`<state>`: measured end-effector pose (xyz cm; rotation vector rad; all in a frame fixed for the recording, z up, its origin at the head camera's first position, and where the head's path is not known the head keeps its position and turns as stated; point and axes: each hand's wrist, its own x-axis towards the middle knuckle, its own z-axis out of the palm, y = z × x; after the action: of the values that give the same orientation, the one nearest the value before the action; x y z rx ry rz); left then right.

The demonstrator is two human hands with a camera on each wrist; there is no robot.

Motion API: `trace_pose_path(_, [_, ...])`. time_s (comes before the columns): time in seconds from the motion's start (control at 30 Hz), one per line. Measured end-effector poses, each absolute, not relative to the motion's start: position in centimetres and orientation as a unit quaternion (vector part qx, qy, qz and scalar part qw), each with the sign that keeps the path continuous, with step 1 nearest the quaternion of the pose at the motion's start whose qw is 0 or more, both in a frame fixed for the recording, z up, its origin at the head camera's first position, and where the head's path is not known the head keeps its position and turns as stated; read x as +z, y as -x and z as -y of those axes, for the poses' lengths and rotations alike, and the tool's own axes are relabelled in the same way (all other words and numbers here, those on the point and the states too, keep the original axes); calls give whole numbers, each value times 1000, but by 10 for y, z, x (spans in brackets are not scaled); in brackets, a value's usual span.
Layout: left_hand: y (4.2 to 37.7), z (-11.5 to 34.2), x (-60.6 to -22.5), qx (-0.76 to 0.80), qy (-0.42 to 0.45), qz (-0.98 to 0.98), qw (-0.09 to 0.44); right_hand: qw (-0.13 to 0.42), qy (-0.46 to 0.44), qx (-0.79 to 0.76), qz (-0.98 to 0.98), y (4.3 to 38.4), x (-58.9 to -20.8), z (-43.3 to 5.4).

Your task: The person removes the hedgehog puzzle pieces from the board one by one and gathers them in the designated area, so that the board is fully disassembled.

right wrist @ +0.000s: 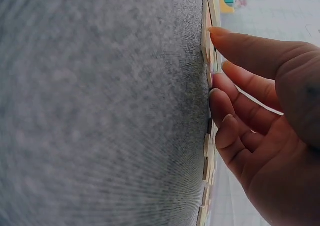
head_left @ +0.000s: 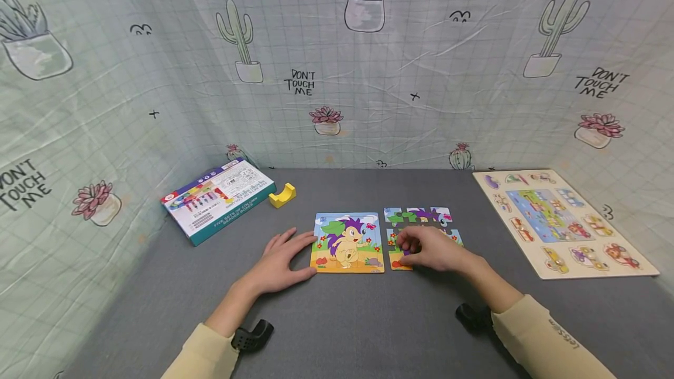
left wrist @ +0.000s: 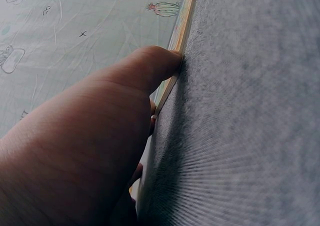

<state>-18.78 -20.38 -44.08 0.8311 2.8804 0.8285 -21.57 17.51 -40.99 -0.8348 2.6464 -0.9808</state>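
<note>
A square hedgehog picture board (head_left: 347, 243) lies flat in the middle of the table. My left hand (head_left: 284, 259) rests at its left side, fingers spread, with the fingertips and thumb tip right at the edge. In the left wrist view, the thumb (left wrist: 150, 66) touches the board's side. Just right of the board is a partly assembled jigsaw puzzle (head_left: 418, 215) with a matching picture. My right hand (head_left: 434, 247) is over its lower part, thumb and forefinger pinching a jigsaw piece (head_left: 405, 252) near the lower left corner. The hand hides several pieces.
A boxed toy set (head_left: 218, 197) lies at the back left, with a yellow curved block (head_left: 283, 196) beside it. At the right lies a large wooden peg puzzle board (head_left: 532, 238) with vehicle pictures. A printed cloth (head_left: 337, 63) hangs behind the table.
</note>
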Motion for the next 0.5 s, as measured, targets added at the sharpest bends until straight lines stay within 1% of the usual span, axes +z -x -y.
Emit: trace_pose_path(0.5, [188, 205, -440, 267, -270, -925, 17, 95, 288, -316, -899, 213, -409, -175])
